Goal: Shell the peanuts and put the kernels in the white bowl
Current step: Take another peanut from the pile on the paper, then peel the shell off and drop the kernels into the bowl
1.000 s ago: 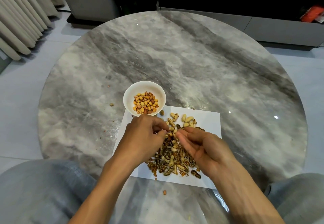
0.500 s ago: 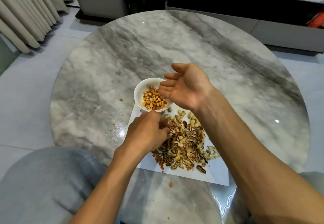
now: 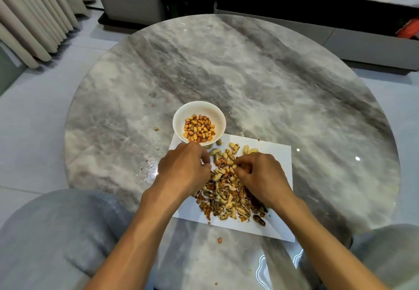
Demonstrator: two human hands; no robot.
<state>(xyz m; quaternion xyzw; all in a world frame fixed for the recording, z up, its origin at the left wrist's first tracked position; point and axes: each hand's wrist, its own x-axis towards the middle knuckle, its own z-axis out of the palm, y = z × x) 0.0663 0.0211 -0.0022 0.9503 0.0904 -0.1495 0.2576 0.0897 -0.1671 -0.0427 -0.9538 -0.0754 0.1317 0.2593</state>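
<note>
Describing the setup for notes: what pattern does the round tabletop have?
Grey and white marble veining on the tabletop, clearest in the head view.

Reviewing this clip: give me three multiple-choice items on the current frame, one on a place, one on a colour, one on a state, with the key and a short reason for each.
1. Where does the small round white bowl stand?
A. on the grey marble round table, at the far left corner of the white paper sheet
B. on the person's lap
C. on the floor

2. What colour are the kernels in it?
A. green
B. yellow-orange and reddish
C. black

3. What is the right hand doing?
A. lying flat on bare marble
B. raised over the bowl
C. fingers curled into the pile of peanuts and broken shells

Key: 1 A, its rim overlaps the sheet on the table. 2 B, the kernels show it. 3 C, the right hand sits in the pile.
</note>
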